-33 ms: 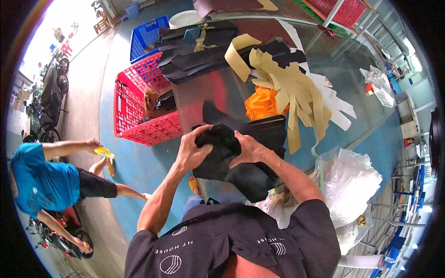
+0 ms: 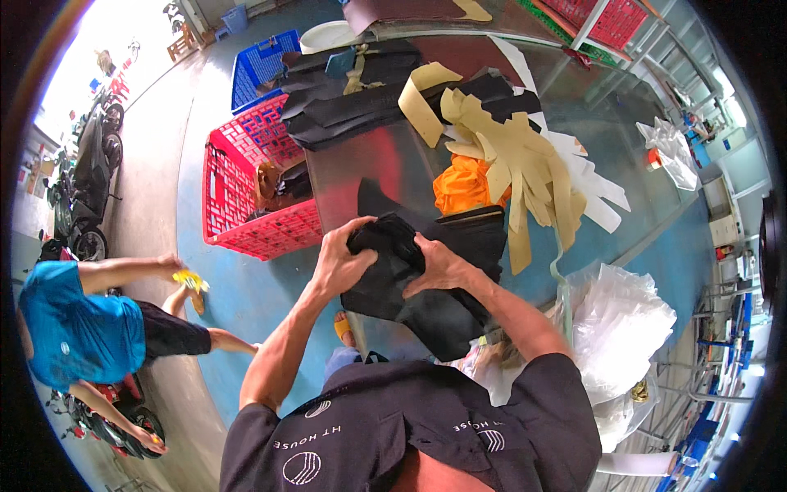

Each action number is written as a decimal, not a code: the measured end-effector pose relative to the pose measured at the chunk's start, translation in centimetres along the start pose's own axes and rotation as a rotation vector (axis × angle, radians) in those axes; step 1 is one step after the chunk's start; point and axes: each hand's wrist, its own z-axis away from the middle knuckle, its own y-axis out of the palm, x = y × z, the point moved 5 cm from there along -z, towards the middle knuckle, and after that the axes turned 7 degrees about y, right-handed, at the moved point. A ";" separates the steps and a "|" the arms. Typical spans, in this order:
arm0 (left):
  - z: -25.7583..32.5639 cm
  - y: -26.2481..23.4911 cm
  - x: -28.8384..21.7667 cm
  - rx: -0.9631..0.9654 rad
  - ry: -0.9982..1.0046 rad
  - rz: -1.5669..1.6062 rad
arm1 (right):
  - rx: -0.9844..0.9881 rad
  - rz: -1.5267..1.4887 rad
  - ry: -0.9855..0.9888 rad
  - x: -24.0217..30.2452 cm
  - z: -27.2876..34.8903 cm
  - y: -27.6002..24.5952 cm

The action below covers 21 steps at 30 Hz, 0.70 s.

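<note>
Between my two hands, over the near edge of the table, is a bundle of black leather-like pieces (image 2: 392, 239). My left hand (image 2: 343, 258) grips its left side with fingers and thumb curled around it. My right hand (image 2: 443, 264) clasps the right side, its thumb near the bottom of the bundle. Beneath them lie larger black sheets (image 2: 443, 324), one hanging toward me over the edge. A stack of black pieces (image 2: 484, 230) rests just right of my right hand, with a bunched orange cloth (image 2: 463, 184) behind it.
A red plastic crate (image 2: 270, 234) stands left of the table, a blue crate (image 2: 246, 78) behind it. Tan strips (image 2: 525, 156) and black piles (image 2: 344, 107) cover parts of the tabletop. Clear plastic bags (image 2: 619, 316) sit at right. A person in blue (image 2: 90, 316) walks at left.
My hands stay around the black bundle, with only a slight shift of the left fingers. The person at left has moved a little to the right, with the yellow thing in hand.
</note>
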 end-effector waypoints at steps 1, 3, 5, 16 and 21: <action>-0.8 0.0 0.6 -0.002 -0.022 -0.017 | 0.010 -0.044 0.033 0.2 -0.2 0.3; -2.5 0.3 1.8 0.007 -0.064 -0.040 | -0.087 -0.043 0.062 -0.1 -0.7 1.2; -3.7 0.9 2.6 0.040 -0.110 -0.072 | -0.313 -0.015 0.086 -2.6 -1.8 2.5; -8.0 -0.1 2.1 0.076 -0.335 0.704 | -0.202 -0.607 0.215 0.5 1.0 -4.4; 0.2 6.1 7.9 -0.115 -0.512 0.927 | -0.374 -0.643 0.152 -1.6 0.5 -4.5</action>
